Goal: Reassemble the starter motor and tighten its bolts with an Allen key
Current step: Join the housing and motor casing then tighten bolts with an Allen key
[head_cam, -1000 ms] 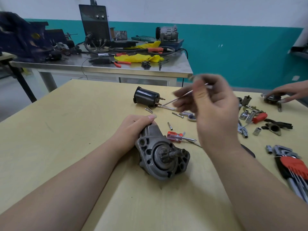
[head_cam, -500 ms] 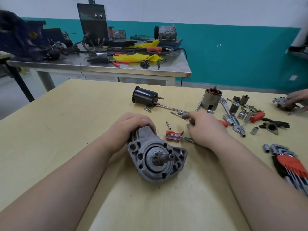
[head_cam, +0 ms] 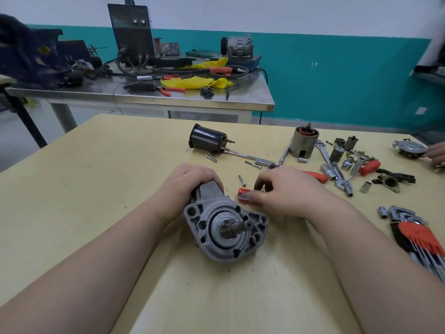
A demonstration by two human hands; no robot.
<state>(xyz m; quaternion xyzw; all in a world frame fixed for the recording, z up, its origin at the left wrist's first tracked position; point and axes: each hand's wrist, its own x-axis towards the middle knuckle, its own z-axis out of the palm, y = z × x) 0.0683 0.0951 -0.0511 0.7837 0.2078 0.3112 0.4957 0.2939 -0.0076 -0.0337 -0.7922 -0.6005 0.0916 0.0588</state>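
Observation:
The grey starter motor housing (head_cam: pixel 226 227) lies on the yellow table (head_cam: pixel 96 189), its pinion shaft pointing toward me. My left hand (head_cam: pixel 190 184) grips its far end from above. Just right of the housing, my right hand (head_cam: pixel 286 191) pinches the small red-handled screwdriver (head_cam: pixel 243 195) with curled fingers. The black solenoid (head_cam: pixel 208 139) lies further back. The armature in its grey case (head_cam: pixel 304 143) stands upright to the right. Loose bolts (head_cam: pixel 241 180) lie between them. An Allen key set in a red holder (head_cam: pixel 419 237) lies at the right edge.
Sockets, wrenches and a red-handled tool (head_cam: pixel 346 165) are scattered at the right. Another person's hand (head_cam: pixel 437 155) rests by a round end cap (head_cam: pixel 409 148) at far right. A steel bench (head_cam: pixel 149 97) with a welder and clutter stands behind.
My right hand dropped from in front of me, where it held a long thin bolt, down to the table and moved onto the red screwdriver. The left hand tilted the housing slightly.

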